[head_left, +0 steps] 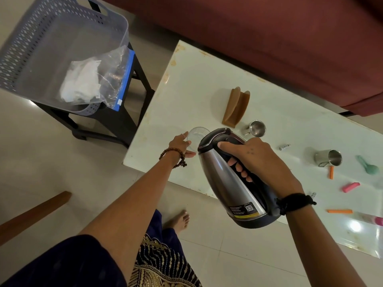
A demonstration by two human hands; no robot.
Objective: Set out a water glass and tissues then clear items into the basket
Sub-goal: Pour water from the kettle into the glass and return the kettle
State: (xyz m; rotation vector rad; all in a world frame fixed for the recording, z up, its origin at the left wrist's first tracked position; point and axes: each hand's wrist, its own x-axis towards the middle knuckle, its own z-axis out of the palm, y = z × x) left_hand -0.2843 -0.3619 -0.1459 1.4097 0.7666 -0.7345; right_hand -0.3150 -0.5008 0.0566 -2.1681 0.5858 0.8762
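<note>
A clear water glass (198, 135) stands near the front left corner of the white table (192, 83). My left hand (181, 145) wraps around its left side. My right hand (256, 160) grips the black handle of a steel electric kettle (224, 179), which is tilted with its spout over the glass. A grey perforated basket (31, 48) sits on a black stool at the left, holding white tissues (80, 81) and a clear zip bag (116, 75). An empty brown tissue holder (236, 107) stands on the table behind the glass.
Two steel cups (257, 128) (329, 158), a small battery (285, 147), orange and pink chalk pieces (350, 187), and a green spoon (367, 167) lie on the table's right half. A maroon sofa (269, 38) borders the far edge. My bare foot (180, 221) rests on the tiled floor.
</note>
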